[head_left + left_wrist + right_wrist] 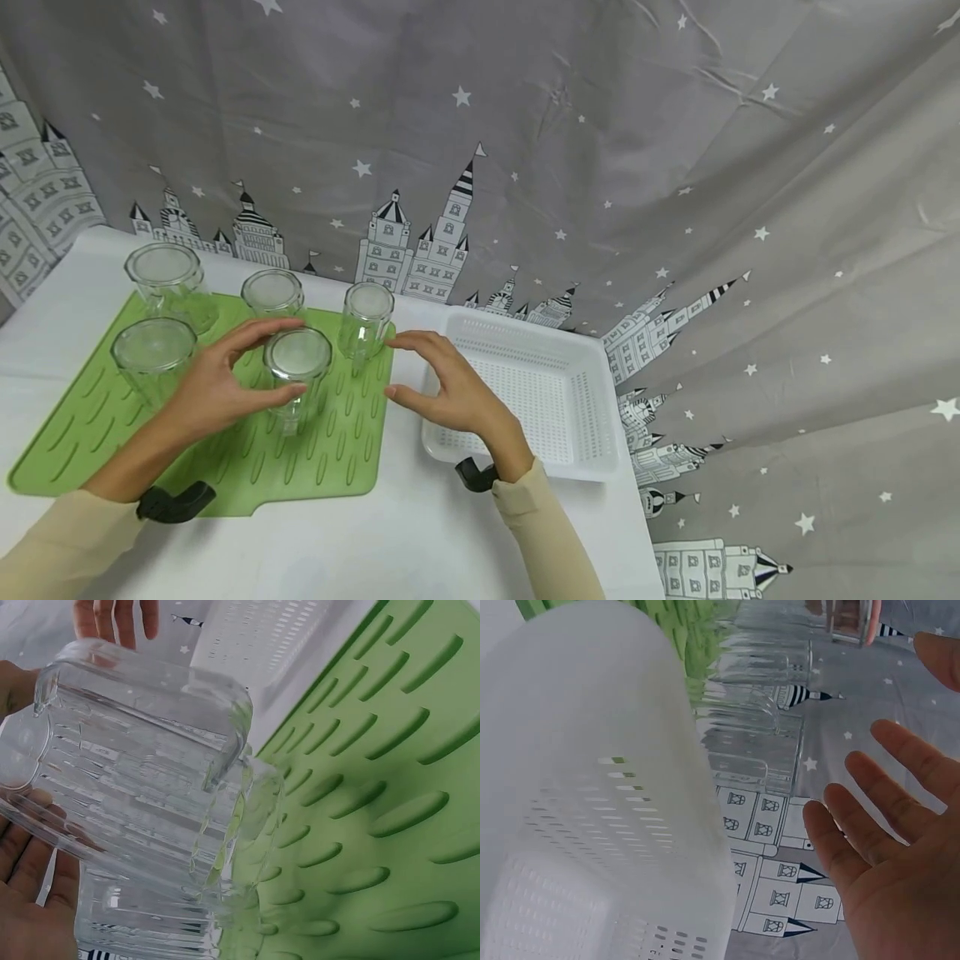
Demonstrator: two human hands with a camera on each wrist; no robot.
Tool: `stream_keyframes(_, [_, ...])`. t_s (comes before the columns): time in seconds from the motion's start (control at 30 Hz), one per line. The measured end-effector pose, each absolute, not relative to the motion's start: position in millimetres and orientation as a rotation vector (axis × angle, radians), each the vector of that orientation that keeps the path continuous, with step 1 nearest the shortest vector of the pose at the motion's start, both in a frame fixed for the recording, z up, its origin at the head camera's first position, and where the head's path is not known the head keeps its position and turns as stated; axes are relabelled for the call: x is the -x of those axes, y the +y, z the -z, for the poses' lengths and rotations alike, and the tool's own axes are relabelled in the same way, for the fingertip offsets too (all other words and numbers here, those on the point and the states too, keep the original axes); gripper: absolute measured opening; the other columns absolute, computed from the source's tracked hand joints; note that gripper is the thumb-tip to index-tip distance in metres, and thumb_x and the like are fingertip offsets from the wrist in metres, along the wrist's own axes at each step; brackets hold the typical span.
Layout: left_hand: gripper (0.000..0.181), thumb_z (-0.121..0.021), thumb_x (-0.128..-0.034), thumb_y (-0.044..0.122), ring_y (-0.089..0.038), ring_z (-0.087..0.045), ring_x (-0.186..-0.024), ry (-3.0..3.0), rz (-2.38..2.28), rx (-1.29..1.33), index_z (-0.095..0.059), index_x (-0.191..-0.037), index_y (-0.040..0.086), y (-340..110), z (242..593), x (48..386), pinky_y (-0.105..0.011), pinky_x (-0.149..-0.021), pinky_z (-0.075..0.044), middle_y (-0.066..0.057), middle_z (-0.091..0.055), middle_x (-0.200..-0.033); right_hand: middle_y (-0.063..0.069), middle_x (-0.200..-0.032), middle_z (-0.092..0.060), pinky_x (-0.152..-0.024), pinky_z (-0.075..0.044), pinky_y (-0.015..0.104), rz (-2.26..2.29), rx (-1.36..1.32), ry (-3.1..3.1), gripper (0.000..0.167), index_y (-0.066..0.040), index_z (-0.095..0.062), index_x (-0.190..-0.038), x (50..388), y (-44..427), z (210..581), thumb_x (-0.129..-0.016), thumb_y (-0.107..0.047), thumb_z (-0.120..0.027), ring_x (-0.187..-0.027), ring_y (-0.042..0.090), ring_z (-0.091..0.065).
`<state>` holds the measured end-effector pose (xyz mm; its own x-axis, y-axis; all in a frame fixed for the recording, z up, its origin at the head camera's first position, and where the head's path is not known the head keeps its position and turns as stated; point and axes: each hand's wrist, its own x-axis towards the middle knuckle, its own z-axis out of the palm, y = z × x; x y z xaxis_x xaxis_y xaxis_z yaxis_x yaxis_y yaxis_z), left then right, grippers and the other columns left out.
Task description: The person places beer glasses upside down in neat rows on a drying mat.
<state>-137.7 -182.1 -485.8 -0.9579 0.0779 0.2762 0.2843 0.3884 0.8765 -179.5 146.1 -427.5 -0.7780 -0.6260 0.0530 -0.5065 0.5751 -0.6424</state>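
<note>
A clear glass mug (pixel 297 357) with a handle is upside down over the green drying mat (pixel 322 467). My left hand (pixel 217 387) holds it near its base, thumb on the near side and fingers on the far side. In the left wrist view the ribbed mug (pixel 142 757) fills the left half, its rim near the mat. My right hand (pixel 453 387) hovers between the mat and the basket, thumb and fingers spread apart with nothing between them. Nearest to its fingertips stands another upside-down mug (pixel 367 321) at the mat's right edge.
More upside-down glass mugs stand on the mat, at back left (pixel 165 279), front left (pixel 153 350) and back middle (pixel 272 292). A white perforated plastic basket (pixel 607 417) sits to the right. Behind the white table (pixel 345 550) hangs a grey curtain (pixel 525 100) with stars and castles.
</note>
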Motion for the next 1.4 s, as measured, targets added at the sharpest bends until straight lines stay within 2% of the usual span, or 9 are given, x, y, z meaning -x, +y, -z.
stream_keyframes(0.13, [0.089,-0.1,-0.0727,0.009,0.013,-0.049,-0.133,-2.437,1.609,0.321,-0.062,-0.151,0.024,-181.0,491.8,139.6,-0.001,-0.104,-0.035,0.022,-0.06,-0.146,-0.006,-0.163,-0.052,-0.13,-0.043,0.049,0.963,0.943,2.634,0.059,-0.025,-0.058,-0.153,175.7,149.1,427.7,-0.099,-0.044,-0.073,-0.155,0.016,-0.044])
stream_keyframes(0.37, [0.089,-0.099,-0.0748,0.007,0.008,-0.051,-0.13,-2.43,1.675,0.313,-0.06,-0.154,0.023,-177.6,501.4,141.9,-0.006,-0.104,-0.038,0.016,-0.06,-0.149,-0.006,-0.159,-0.055,-0.128,-0.046,0.047,0.959,0.893,2.643,0.057,-0.027,-0.058,-0.152,172.7,154.1,428.0,-0.099,-0.045,-0.072,-0.152,0.016,-0.048])
stream_keyframes(0.5, [0.088,-0.097,-0.0759,0.003,0.007,-0.051,-0.131,-2.391,1.7,0.327,-0.06,-0.154,0.02,-175.6,508.1,143.4,-0.002,-0.105,-0.037,0.017,-0.059,-0.148,-0.006,-0.16,-0.054,-0.128,-0.046,0.048,0.97,0.884,2.633,0.057,-0.026,-0.057,-0.152,171.6,155.9,429.9,-0.1,-0.046,-0.072,-0.152,0.017,-0.048])
stream_keyframes(0.77, [0.087,-0.096,-0.0789,0.007,0.012,-0.046,-0.135,-2.414,1.701,0.299,-0.057,-0.156,0.019,-175.9,518.0,140.7,0.0,-0.105,-0.034,0.02,-0.055,-0.152,-0.007,-0.16,-0.054,-0.128,-0.046,0.048,0.984,0.878,2.624,0.056,-0.028,-0.057,-0.151,169.7,157.6,433.2,-0.1,-0.046,-0.071,-0.152,0.016,-0.048])
stream_keyframes(0.97, [0.089,-0.092,-0.0831,0.004,0.015,-0.042,-0.141,-2.403,1.756,0.316,-0.052,-0.161,0.022,-179.0,523.0,137.8,0.003,-0.112,-0.033,0.009,-0.054,-0.16,-0.008,-0.159,-0.055,-0.128,-0.046,0.049,0.996,0.859,2.619,0.057,-0.027,-0.058,-0.151,168.1,158.4,433.6,-0.1,-0.047,-0.071,-0.152,0.016,-0.048])
stream_keyframes(1.2, [0.09,-0.09,-0.0858,0.006,0.018,-0.039,-0.142,-2.416,1.742,0.323,-0.048,-0.163,0.025,-179.7,523.0,137.4,0.005,-0.112,-0.032,0.012,-0.051,-0.163,-0.009,-0.159,-0.055,-0.127,-0.047,0.05,0.999,0.866,2.622,0.056,-0.03,-0.057,-0.151,167.7,160.1,435.9,-0.1,-0.047,-0.071,-0.152,0.016,-0.049])
stream_keyframes(1.4, [0.092,-0.093,-0.0837,0.008,0.019,-0.039,-0.141,-2.444,1.705,0.297,-0.049,-0.163,0.025,-181.1,519.9,135.8,0.006,-0.109,-0.032,0.005,-0.052,-0.165,-0.009,-0.158,-0.055,-0.126,-0.047,0.051,1.016,0.85,2.616,0.055,-0.03,-0.057,-0.151,167.1,161.7,438.1,-0.1,-0.046,-0.072,-0.151,0.016,-0.049])
